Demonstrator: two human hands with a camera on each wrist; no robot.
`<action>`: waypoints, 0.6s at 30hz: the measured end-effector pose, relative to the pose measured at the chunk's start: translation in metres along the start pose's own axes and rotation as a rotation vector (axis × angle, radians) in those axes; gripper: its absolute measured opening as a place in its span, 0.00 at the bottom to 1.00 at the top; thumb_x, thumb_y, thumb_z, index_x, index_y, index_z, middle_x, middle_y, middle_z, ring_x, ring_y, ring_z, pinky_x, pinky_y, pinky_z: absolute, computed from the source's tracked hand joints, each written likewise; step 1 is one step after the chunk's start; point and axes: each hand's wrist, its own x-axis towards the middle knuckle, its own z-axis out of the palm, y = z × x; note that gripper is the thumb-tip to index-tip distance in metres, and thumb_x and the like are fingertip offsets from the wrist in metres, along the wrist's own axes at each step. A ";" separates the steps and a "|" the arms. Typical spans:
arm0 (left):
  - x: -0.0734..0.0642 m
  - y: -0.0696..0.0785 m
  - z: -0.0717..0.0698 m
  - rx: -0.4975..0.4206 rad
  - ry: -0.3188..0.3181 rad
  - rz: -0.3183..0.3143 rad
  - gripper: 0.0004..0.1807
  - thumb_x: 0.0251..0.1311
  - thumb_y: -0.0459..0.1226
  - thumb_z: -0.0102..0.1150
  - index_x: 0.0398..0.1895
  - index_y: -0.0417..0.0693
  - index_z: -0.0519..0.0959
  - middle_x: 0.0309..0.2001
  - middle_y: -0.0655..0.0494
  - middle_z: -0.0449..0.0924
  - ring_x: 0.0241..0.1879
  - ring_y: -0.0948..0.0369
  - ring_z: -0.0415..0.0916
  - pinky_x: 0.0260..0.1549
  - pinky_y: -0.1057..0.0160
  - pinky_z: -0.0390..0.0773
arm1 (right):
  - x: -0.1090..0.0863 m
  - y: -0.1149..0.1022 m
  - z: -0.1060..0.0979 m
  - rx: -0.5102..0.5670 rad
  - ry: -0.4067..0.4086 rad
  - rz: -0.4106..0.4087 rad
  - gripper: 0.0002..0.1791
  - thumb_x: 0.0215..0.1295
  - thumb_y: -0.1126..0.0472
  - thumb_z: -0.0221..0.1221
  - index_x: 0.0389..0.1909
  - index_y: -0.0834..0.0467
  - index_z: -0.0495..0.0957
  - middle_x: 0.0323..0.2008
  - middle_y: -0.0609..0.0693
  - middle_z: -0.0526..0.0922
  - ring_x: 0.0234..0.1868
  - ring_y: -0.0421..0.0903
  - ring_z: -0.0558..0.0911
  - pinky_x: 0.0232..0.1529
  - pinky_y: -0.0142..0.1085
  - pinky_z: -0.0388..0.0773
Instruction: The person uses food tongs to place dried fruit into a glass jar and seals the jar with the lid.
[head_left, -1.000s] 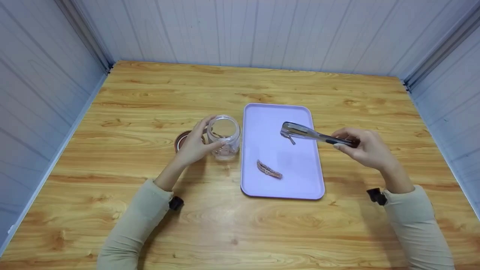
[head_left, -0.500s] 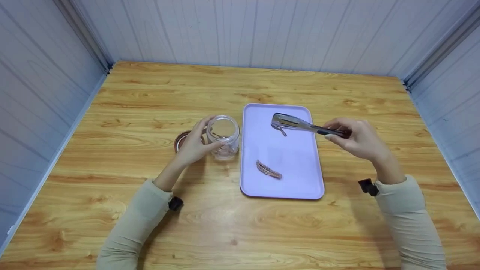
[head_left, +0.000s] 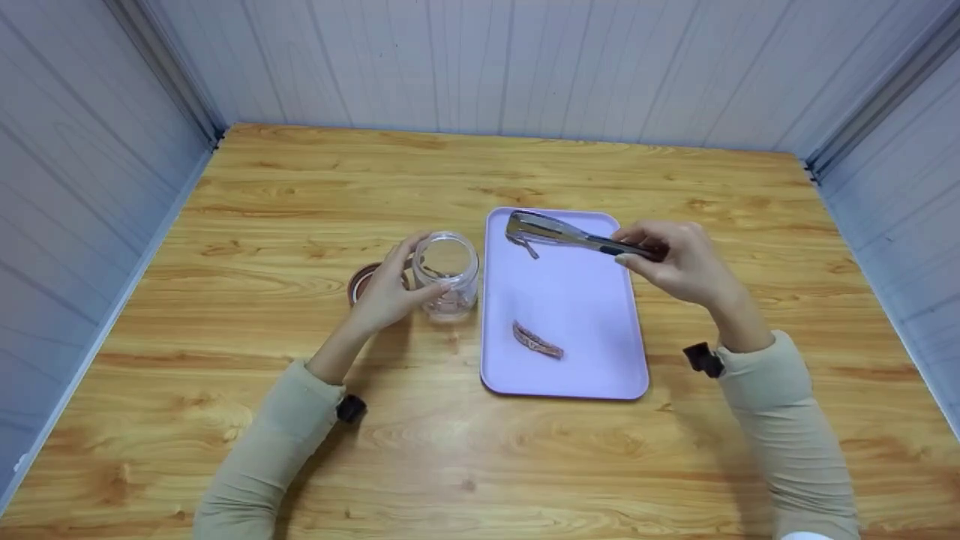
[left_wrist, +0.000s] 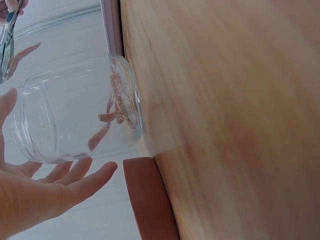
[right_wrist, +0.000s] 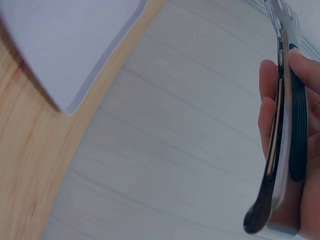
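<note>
A clear, lidless jar (head_left: 459, 289) stands upright on the table, with my left hand (head_left: 391, 291) holding it around its side. Several dried brown strips (left_wrist: 119, 100), perhaps dried meat, lie at its bottom in the left wrist view. My right hand (head_left: 679, 261) grips metal tongs (head_left: 559, 230) with dark handles by their rear part. Pinched in the tongs' head, one thin brown strip (head_left: 531, 250) hangs over the far left of the lilac tray (head_left: 577, 307). Another dried strip (head_left: 538, 341) lies on the tray's near left part. The right wrist view shows the tongs' handles pressed close together.
A round brown lid (head_left: 361, 283) rests on the wooden table (head_left: 465, 450) left of the jar, partly hidden by the left hand. The tray's left edge runs close beside the jar. Pale panel walls (head_left: 480, 67) enclose the table at the back and sides.
My right hand has carried the tongs and their strip leftward and slightly away from me, toward the tray's far left corner. The left hand and jar have stayed in place.
</note>
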 end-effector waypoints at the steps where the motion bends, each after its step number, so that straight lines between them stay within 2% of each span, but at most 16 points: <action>1: 0.000 0.000 0.000 -0.002 0.000 -0.001 0.41 0.44 0.42 0.67 0.63 0.48 0.58 0.58 0.47 0.59 0.53 0.46 0.61 0.42 0.54 0.70 | 0.002 0.000 0.002 0.003 0.003 -0.009 0.09 0.48 0.77 0.59 0.33 0.68 0.78 0.22 0.55 0.78 0.17 0.42 0.70 0.16 0.27 0.66; 10: 0.000 -0.001 0.000 0.021 -0.002 -0.013 0.41 0.45 0.42 0.66 0.64 0.51 0.57 0.58 0.47 0.59 0.54 0.49 0.62 0.45 0.56 0.68 | 0.014 0.025 0.019 0.053 0.011 -0.013 0.09 0.52 0.70 0.61 0.35 0.60 0.79 0.24 0.46 0.79 0.18 0.40 0.71 0.17 0.27 0.66; 14: -0.001 0.002 -0.001 0.011 -0.008 -0.017 0.42 0.45 0.41 0.66 0.64 0.48 0.57 0.59 0.45 0.59 0.54 0.47 0.61 0.47 0.55 0.67 | 0.021 0.016 0.023 0.053 0.015 -0.027 0.08 0.52 0.71 0.60 0.35 0.61 0.79 0.24 0.48 0.78 0.17 0.40 0.70 0.16 0.28 0.66; 18: -0.006 0.021 -0.002 -0.007 -0.013 -0.019 0.41 0.47 0.35 0.65 0.64 0.41 0.56 0.59 0.40 0.57 0.55 0.43 0.60 0.49 0.52 0.65 | 0.028 -0.002 0.027 0.062 0.020 -0.063 0.09 0.50 0.75 0.60 0.34 0.67 0.78 0.24 0.55 0.79 0.18 0.42 0.72 0.17 0.29 0.68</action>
